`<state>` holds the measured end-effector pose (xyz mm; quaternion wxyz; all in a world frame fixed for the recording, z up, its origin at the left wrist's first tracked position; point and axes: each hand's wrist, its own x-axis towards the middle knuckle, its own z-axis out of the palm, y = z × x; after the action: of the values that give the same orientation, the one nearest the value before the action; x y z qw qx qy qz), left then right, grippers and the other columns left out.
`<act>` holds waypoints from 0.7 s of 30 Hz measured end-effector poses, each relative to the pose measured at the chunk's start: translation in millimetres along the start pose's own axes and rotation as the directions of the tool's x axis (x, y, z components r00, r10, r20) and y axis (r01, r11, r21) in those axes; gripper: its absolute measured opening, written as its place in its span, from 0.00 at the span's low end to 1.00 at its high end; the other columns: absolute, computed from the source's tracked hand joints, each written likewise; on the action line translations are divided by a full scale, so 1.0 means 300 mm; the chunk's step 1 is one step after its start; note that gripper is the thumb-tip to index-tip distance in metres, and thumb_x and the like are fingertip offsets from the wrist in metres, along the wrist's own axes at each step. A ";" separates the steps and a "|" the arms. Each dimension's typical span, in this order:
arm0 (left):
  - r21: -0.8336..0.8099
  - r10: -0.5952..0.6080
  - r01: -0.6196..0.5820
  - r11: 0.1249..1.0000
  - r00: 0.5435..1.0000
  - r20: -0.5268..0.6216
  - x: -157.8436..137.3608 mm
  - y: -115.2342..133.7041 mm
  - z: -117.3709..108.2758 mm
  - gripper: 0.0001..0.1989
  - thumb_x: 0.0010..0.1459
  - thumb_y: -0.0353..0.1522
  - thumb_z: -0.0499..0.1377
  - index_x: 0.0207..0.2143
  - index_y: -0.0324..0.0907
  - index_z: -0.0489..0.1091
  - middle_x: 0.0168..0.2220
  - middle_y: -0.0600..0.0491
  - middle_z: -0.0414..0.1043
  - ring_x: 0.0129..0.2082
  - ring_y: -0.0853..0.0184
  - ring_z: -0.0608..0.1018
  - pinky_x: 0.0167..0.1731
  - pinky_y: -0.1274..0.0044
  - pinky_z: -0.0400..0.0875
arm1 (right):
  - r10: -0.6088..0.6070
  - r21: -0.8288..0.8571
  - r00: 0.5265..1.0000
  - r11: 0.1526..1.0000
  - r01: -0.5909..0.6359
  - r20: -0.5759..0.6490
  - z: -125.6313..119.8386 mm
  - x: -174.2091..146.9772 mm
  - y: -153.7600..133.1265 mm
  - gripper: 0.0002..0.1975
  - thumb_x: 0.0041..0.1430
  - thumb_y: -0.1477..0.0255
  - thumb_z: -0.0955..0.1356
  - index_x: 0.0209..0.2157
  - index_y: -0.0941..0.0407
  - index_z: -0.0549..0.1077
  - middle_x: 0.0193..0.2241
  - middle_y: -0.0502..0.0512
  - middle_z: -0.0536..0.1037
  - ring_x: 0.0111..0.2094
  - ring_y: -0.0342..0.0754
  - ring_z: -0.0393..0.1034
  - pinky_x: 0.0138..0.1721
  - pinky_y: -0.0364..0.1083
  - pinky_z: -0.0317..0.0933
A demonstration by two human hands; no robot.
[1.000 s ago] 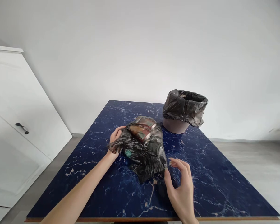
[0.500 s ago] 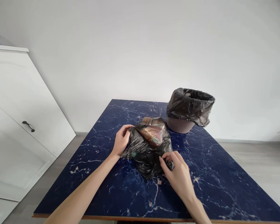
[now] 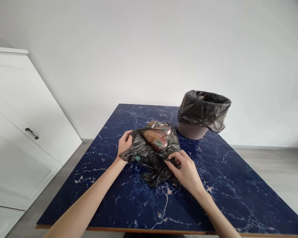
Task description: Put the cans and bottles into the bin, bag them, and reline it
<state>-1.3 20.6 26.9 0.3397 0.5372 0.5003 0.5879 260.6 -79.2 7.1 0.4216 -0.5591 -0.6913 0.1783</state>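
Observation:
A thin black plastic garbage bag (image 3: 149, 152) lies crumpled on the table, with brownish, red and green items showing through its stretched film. My left hand (image 3: 125, 142) is closed on the bag's left edge, and some plastic drapes over the wrist. On the near right side, my right hand (image 3: 182, 167) pinches a fold of the same bag between thumb and fingers. What exactly is inside the bag cannot be made out.
A pinkish trash bin (image 3: 192, 131) lined with a black bag (image 3: 204, 110) stands at the table's back right. The blue marble-patterned table (image 3: 109, 205) reaches toward a white wall. To the left is a white cabinet (image 3: 22, 115) with a dark handle.
My left hand has drawn the bag's edge leftward, spreading the plastic. The right hand has shifted slightly left and up, still pinching the bag.

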 end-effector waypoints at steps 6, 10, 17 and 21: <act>-0.022 -0.039 0.038 0.999 0.997 -0.062 0.011 -0.022 -0.012 0.21 0.60 0.48 0.57 0.44 0.41 0.75 0.43 0.46 0.81 0.43 0.56 0.82 0.42 0.70 0.77 | 0.103 0.561 0.977 0.805 -0.191 0.186 -0.052 0.045 -0.016 0.16 0.65 0.54 0.73 0.37 0.51 0.71 0.32 0.49 0.66 0.34 0.47 0.58 0.36 0.46 0.54; 0.010 0.011 -0.011 1.000 0.999 -0.042 0.016 0.022 -0.020 0.20 0.61 0.47 0.59 0.44 0.41 0.76 0.43 0.46 0.81 0.44 0.56 0.82 0.44 0.68 0.77 | 0.092 0.728 0.935 0.603 -0.326 0.342 -0.045 0.058 -0.028 0.17 0.61 0.56 0.77 0.38 0.51 0.72 0.31 0.47 0.64 0.34 0.46 0.53 0.36 0.46 0.50; 0.130 0.279 -0.272 0.953 0.959 -0.041 -0.059 0.162 -0.142 0.17 0.58 0.37 0.64 0.49 0.44 0.75 0.49 0.46 0.77 0.50 0.56 0.80 0.51 0.67 0.75 | -0.143 0.816 0.832 0.341 -0.467 0.536 0.010 0.069 -0.065 0.17 0.56 0.59 0.80 0.33 0.52 0.72 0.28 0.46 0.60 0.30 0.45 0.48 0.34 0.45 0.46; 0.367 0.743 -0.657 0.659 0.645 -0.179 -0.223 0.240 -0.216 0.14 0.57 0.24 0.63 0.45 0.45 0.72 0.48 0.49 0.72 0.49 0.60 0.77 0.49 0.69 0.75 | -0.272 0.811 0.780 0.360 -0.461 0.564 -0.031 0.115 -0.030 0.18 0.55 0.57 0.80 0.38 0.52 0.77 0.31 0.48 0.64 0.30 0.44 0.51 0.34 0.45 0.49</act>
<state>-41.4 -75.9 81.1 -0.0769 0.6295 0.3728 0.6774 261.8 -52.1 32.2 0.3971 -0.1716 -0.5261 0.7322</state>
